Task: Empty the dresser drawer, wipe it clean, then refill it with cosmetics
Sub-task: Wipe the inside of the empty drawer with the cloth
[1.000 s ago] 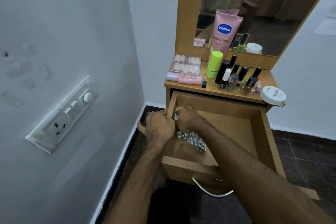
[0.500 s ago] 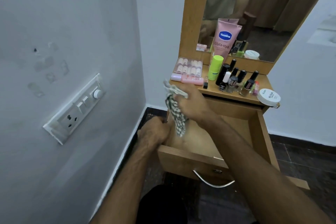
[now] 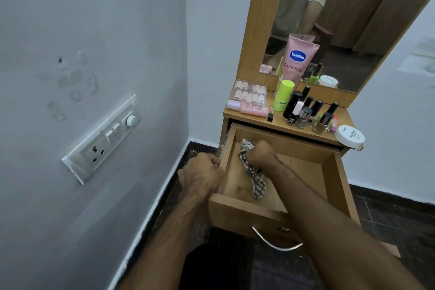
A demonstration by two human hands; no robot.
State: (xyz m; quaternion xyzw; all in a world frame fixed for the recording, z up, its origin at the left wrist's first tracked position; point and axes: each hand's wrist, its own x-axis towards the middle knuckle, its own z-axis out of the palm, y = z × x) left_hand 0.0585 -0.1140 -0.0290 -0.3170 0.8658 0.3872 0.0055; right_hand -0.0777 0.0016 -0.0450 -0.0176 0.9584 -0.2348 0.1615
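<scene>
Cloth (image 3: 252, 173) back down, right-hand (image 3: 261, 153) grip tight

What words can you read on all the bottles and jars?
"Vaseline" and "Gluta-Hya": on the pink tube leaning against the mirror.
The white round jar at the dresser top's right edge has print on its lid, too blurred to read surely.
The nail polish bottles have labels too small to read.
</scene>
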